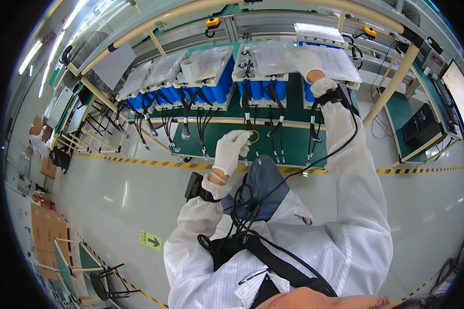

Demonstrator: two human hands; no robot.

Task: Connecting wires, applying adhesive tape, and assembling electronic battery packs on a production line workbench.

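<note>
My left hand (231, 150), in a white glove, hangs over the front of the green bench (294, 141) and pinches a small yellow ring (253, 136) between thumb and fingers. My right hand (305, 61), also gloved, reaches far forward and lies flat on the clear plastic sheet (335, 62) covering the right-hand blue battery pack (314, 92). Black cables (248, 110) with connectors hang from the packs toward the bench's front edge. Both sleeves are white, each with a black wrist device.
Several blue battery packs (211, 87) under clear covers line the bench, one bearing a tape roll (189, 68). A beige pipe frame (392, 82) stands at right beside a monitor (461, 92). Yellow-black floor tape (139, 161) runs along the bench. Cardboard boxes (44, 226) sit at lower left.
</note>
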